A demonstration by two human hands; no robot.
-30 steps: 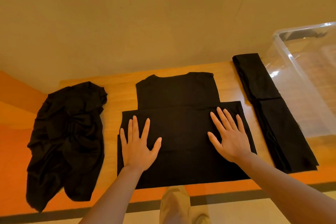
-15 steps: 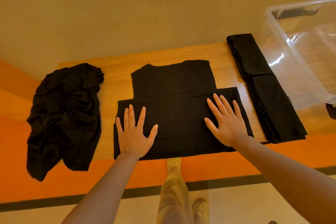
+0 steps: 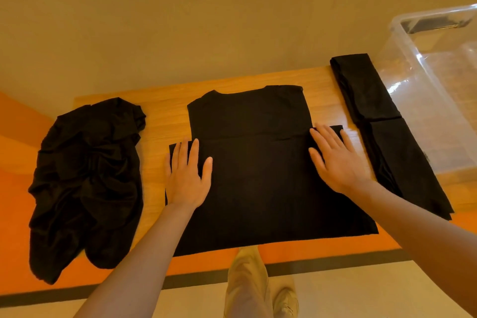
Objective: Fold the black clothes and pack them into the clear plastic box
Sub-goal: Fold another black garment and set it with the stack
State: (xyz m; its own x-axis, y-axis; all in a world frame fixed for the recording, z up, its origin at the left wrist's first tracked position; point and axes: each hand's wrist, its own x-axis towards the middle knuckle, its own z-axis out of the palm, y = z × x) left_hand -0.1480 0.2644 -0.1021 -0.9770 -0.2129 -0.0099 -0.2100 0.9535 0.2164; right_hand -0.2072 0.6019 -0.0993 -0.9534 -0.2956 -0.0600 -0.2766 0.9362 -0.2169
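Observation:
A black shirt [image 3: 258, 162] lies flat in the middle of the wooden table [image 3: 160, 121], its lower half folded up over the body. My left hand [image 3: 187, 175] presses flat on the left edge of the fold, fingers straight. My right hand [image 3: 335, 160] presses flat on the fold's right edge. A crumpled black garment [image 3: 85, 183] lies at the table's left end. A long folded black garment [image 3: 387, 131] lies on the right, beside the clear plastic box [image 3: 436, 90].
The table backs onto a beige wall. Its front edge is orange [image 3: 284, 253], and the shirt's hem reaches it. My trouser leg and shoe [image 3: 247, 289] show below the table edge on the pale floor.
Both hands have slid outward from the middle of the folded shirt to its left and right edges. The view has shifted a little.

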